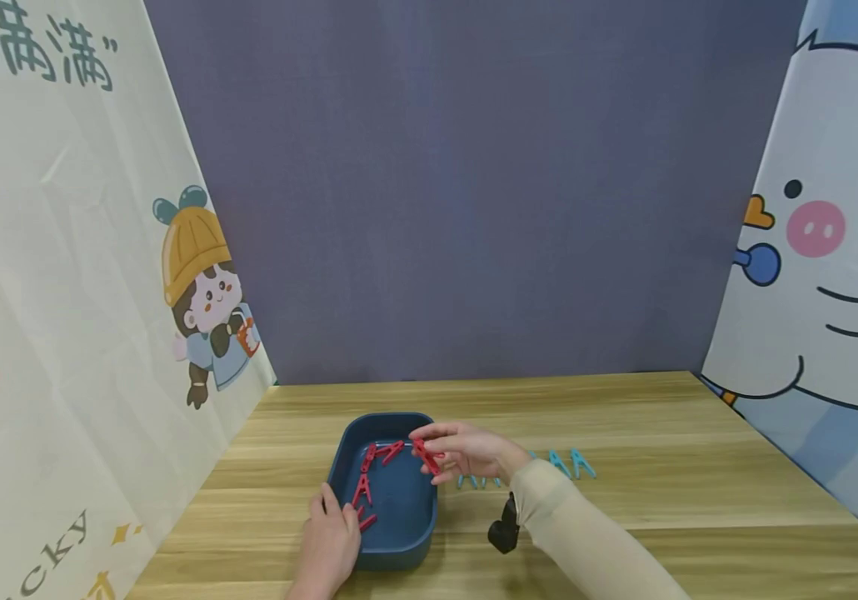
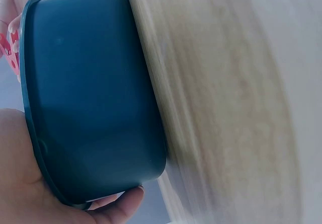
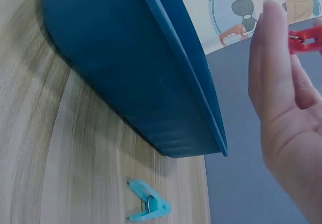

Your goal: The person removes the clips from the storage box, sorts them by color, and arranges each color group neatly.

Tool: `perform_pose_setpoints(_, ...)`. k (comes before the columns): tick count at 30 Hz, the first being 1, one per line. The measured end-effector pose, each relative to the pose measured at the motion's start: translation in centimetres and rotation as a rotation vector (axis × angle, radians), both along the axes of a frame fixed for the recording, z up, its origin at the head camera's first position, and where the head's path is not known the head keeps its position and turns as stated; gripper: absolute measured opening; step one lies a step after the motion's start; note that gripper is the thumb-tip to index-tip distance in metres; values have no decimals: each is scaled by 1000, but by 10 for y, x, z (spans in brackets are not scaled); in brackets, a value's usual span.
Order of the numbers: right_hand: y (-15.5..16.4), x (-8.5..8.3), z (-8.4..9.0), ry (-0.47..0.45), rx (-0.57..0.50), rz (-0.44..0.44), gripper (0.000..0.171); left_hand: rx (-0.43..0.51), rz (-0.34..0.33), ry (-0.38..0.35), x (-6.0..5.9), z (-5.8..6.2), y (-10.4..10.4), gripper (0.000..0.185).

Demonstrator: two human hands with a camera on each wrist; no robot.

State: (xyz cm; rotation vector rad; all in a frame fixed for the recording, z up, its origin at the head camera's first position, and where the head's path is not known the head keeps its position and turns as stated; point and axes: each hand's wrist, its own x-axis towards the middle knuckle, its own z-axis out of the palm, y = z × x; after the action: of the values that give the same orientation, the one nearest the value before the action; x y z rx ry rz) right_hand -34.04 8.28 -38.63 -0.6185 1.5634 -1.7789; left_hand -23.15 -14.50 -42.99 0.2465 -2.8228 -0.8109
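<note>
A dark blue plastic basin [image 1: 399,560] stands on the wooden table, with several red clothespins [image 1: 363,489] lying along its left and back sides. My left hand [image 1: 330,537] grips the basin's rim at the front left; the left wrist view shows the hand [image 2: 20,168] at the rim and fingertips by the outer wall. Over the right rim, my right hand [image 1: 474,450] pinches a red clothespin [image 1: 426,457]. That clothespin [image 3: 304,40] also shows at the fingers in the right wrist view, partly cut off by the frame edge.
Several light blue clothespins [image 1: 581,463] lie on the table [image 1: 661,492] right of the basin, some hidden behind my right hand and forearm. A black object [image 1: 504,529] shows beneath the right wrist. A dark cloth backdrop [image 1: 459,208] rises behind the table, with printed panels on both sides.
</note>
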Motion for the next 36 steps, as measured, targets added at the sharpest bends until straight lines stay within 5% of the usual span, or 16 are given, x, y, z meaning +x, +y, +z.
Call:
perform_pose_setpoints(13, 4, 0, 2, -6, -1, 56, 42, 1, -2, -5, -1, -1, 0, 57)
perform_pose_setpoints(36, 12, -1, -2, -22, 43, -14, 47, 9, 6, -13, -1, 0, -1, 58)
